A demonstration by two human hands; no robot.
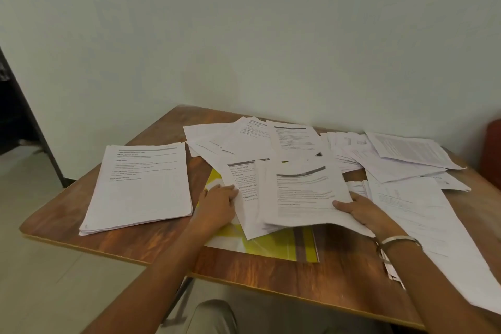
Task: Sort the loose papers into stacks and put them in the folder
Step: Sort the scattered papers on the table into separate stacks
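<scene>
So the deal here is a wooden surface [113, 230] covered in printouts, and the person is mid-sort. Both hands are on one small bundle of sheets [301, 195] right at the center of the view. The left hand [219, 203] rests at the bundle's 9 o'clock edge, fingers curled over the paper, and the right hand [360, 209] grips the 3 o'clock edge with the thumb on top and the fingers tucked underneath — that's why the near edge of the bundle bows up off the surface. My guess is the two-sided hold is there to square the pages up or lift them as one, since loose sheets slide apart if you grab just one side.

The yellow folder [271, 245] lies flat under that bundle, poking out at 6 o'clock, so it's parked right where the stacks end up. It doesn't look loaded yet.

Over at 9 o'clock sits a neat stack [141, 184], edges lined up and well apart from the mess — looks like a finished pile, kept clear so it won't get mixed back in. The loose papers [271, 138] fan from 12 o'clock round to 3 o'clock, overlapping every which way, so plenty is left to sort.
</scene>
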